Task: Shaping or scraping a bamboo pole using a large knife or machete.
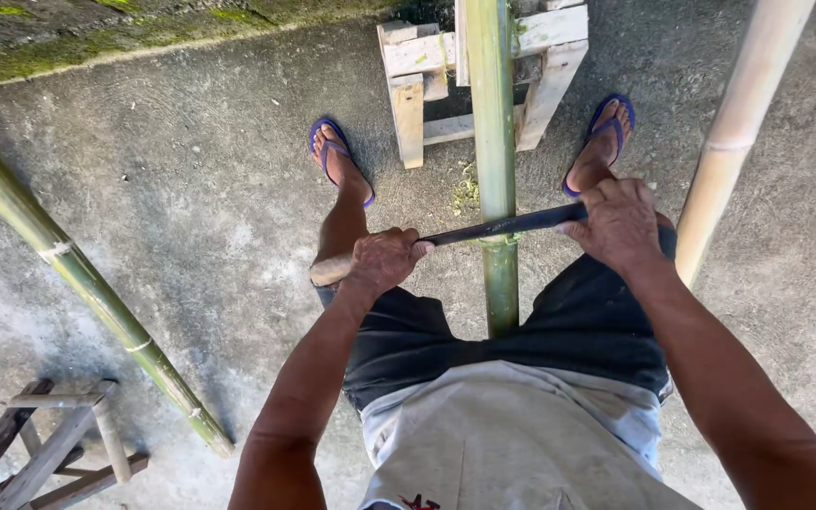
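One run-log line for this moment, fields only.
left hand: grips wooden handle | right hand: grips blade's far end | blade: lying across green bamboo pole | pole: resting on wooden stand

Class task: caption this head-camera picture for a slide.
Left hand and right hand draw a blade across a green bamboo pole.
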